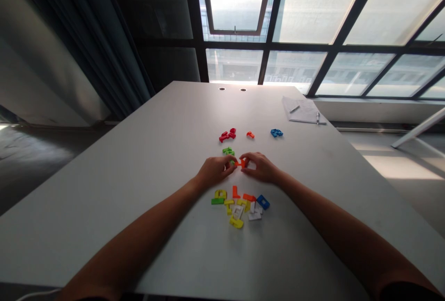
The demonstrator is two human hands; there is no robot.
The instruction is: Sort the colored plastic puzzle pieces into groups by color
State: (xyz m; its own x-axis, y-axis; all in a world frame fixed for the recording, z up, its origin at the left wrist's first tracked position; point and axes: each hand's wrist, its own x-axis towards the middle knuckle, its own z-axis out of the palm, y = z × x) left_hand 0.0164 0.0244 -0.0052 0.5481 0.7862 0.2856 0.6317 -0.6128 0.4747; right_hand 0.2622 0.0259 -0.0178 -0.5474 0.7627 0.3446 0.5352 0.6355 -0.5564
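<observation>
Both my left hand [219,169] and my right hand [259,166] pinch a small orange plastic piece [239,164] between their fingertips, over the middle of the table. Its exact shape is partly hidden by the fingers. Just beyond my left hand sits a cluster of light green pieces [228,151]. Farther off lie a group of red pieces [227,135], a single orange piece [250,135] and a blue group [276,132]. Closer to me is a mixed pile with a yellow piece [236,222], a green piece [217,201], a blue piece [263,202] and a white piece [255,216].
The white table [156,152] stretches out toward large windows. Papers [302,108] with pens on them lie at its far right edge. Two round holes [222,89] are set near the far edge. A dark curtain [104,36] hangs at the left.
</observation>
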